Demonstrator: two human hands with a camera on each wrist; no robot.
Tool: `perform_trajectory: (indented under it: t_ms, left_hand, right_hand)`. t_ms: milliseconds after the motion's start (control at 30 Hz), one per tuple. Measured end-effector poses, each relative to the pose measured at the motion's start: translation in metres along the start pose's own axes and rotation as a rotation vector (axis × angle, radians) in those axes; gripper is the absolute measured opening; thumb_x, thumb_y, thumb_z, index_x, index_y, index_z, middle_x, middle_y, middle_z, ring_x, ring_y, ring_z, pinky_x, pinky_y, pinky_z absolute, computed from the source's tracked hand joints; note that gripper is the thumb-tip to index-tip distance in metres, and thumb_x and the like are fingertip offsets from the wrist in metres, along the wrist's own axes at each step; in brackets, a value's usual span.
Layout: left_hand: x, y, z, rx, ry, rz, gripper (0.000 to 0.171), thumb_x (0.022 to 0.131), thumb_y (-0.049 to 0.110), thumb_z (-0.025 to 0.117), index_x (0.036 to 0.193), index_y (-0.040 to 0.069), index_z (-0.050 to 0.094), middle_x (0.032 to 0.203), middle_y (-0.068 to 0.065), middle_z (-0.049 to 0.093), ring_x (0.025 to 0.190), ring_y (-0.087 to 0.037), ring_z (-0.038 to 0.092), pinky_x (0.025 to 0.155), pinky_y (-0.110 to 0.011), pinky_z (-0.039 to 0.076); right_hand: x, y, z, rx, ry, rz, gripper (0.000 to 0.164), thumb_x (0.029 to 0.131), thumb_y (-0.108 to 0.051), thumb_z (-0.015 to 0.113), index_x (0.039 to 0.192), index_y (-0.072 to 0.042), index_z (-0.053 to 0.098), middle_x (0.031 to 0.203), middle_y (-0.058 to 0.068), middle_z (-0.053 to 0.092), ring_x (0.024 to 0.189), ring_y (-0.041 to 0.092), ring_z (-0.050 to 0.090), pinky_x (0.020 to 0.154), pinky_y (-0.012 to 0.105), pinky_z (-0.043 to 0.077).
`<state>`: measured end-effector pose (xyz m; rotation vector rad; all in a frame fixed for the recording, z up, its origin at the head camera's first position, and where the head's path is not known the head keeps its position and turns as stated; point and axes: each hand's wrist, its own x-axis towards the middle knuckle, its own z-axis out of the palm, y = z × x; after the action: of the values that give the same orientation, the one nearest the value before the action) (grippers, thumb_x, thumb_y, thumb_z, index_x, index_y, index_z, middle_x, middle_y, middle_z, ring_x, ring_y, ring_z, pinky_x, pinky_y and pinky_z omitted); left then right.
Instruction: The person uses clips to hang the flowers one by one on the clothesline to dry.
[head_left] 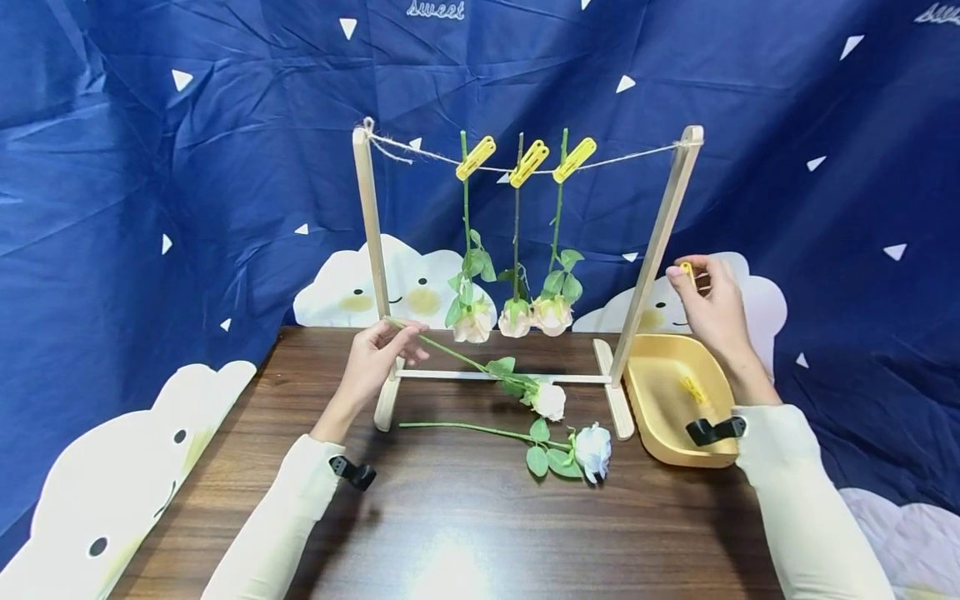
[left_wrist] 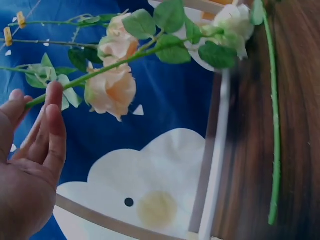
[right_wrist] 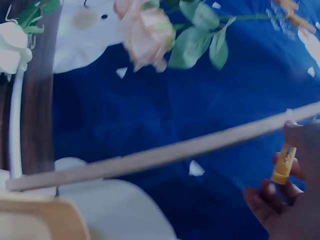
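Note:
My left hand (head_left: pixel 382 350) pinches the stem end of a white rose (head_left: pixel 550 401); its stem slants down to the right, with the bloom low over the table. In the left wrist view, thumb and fingertips meet on that green stem (left_wrist: pixel 115 65). At the right, beside the rack's post, my right hand (head_left: pixel 712 304) holds a yellow clothespin (right_wrist: pixel 284 164) between thumb and fingers. Three pale peach roses (head_left: pixel 514 318) hang upside down from a twine line (head_left: pixel 622 157), each stem clipped by a yellow clothespin (head_left: pixel 529 163).
A wooden rack (head_left: pixel 371 225) with two posts carries the twine. On the brown table (head_left: pixel 480 525) lies a pale bluish-white rose (head_left: pixel 592 452), stem pointing left. A yellow tray (head_left: pixel 660 446) at the right contains a yellow clothespin (head_left: pixel 692 389). A blue curtain (head_left: pixel 225 150) hangs behind.

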<state>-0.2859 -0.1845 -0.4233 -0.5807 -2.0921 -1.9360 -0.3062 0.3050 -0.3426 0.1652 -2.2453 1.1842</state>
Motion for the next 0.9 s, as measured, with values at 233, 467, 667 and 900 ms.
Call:
perform_trajectory:
  t_ms: [233,467,667,900]
  left_hand:
    - [0.007,0.009,0.006,-0.116,-0.018,0.102,0.019,0.110,0.009,0.058,0.118,-0.008,0.062,0.108,-0.012,0.082,0.090,-0.018,0.081,0.081,-0.035,0.065]
    - [0.014,0.026,0.009,-0.189,0.027,0.080,0.015,0.103,-0.004,0.064,0.115,-0.013,0.066,0.102,-0.002,0.081,0.090,-0.012,0.077,0.087,-0.028,0.063]
    - [0.022,0.042,0.013,-0.206,0.044,0.108,0.014,0.104,-0.004,0.063,0.116,-0.008,0.069,0.101,0.002,0.080,0.087,-0.009,0.075,0.086,-0.025,0.062]
    - [0.037,0.066,0.018,-0.220,0.080,0.163,0.017,0.103,-0.003,0.064,0.117,-0.001,0.074,0.104,0.005,0.081,0.084,-0.010,0.073,0.081,-0.023,0.060]
  right_hand:
    - [0.000,-0.036,0.003,0.116,0.146,-0.105,0.033,0.100,-0.017,0.077,0.127,0.001,0.071,0.097,-0.016,0.051,0.084,0.001,0.051,0.075,0.013,0.041]
    - [-0.004,-0.066,0.008,0.196,0.070,-0.192,0.032,0.100,-0.006,0.075,0.129,0.004,0.068,0.097,-0.018,0.061,0.088,0.000,0.058,0.078,0.013,0.046]
    - [-0.006,-0.089,0.017,0.204,-0.004,-0.216,0.033,0.100,-0.010,0.075,0.131,0.000,0.068,0.097,-0.018,0.064,0.090,0.001,0.061,0.080,0.013,0.047]
    - [-0.003,-0.114,0.034,0.202,-0.062,-0.288,0.033,0.098,-0.010,0.078,0.131,-0.005,0.072,0.103,-0.015,0.069,0.092,0.001,0.065,0.077,0.014,0.049]
